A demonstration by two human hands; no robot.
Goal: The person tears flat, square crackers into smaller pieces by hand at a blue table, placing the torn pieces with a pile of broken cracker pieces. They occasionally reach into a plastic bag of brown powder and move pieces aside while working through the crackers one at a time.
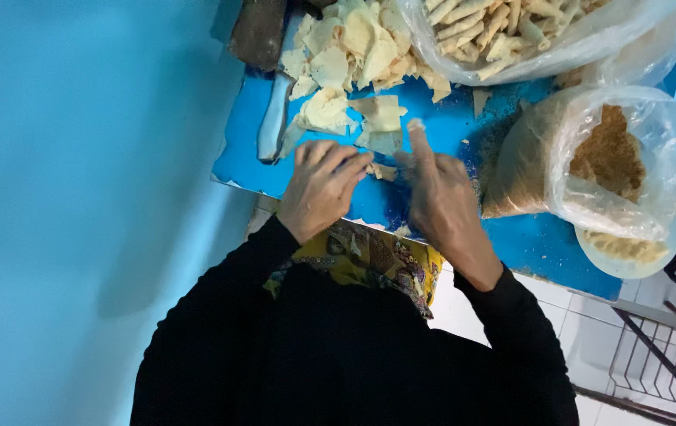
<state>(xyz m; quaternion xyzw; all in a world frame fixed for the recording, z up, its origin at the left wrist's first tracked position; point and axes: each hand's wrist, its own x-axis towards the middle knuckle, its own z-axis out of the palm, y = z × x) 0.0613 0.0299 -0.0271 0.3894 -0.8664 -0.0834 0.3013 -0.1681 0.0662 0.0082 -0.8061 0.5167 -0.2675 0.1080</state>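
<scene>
My left hand (320, 186) rests palm down on a blue board (247, 150), its fingertips pinching a small pale wrapper piece (383, 170). My right hand (439, 193) lies beside it, index finger pointing up toward a heap of thin pale pastry sheets (346, 59) and touching the same small piece with the thumb side. A loose square sheet (381, 113) lies just above both hands. Both sleeves are black.
A knife (273, 118) lies at the heap's left, a brown block (259, 31) above it. A clear bag of rolled sticks (511, 31) sits top right. A bag of brown crumbs (590, 162) stands over a bowl (630, 256) at right. Blue wall at left; metal rack (653, 355) lower right.
</scene>
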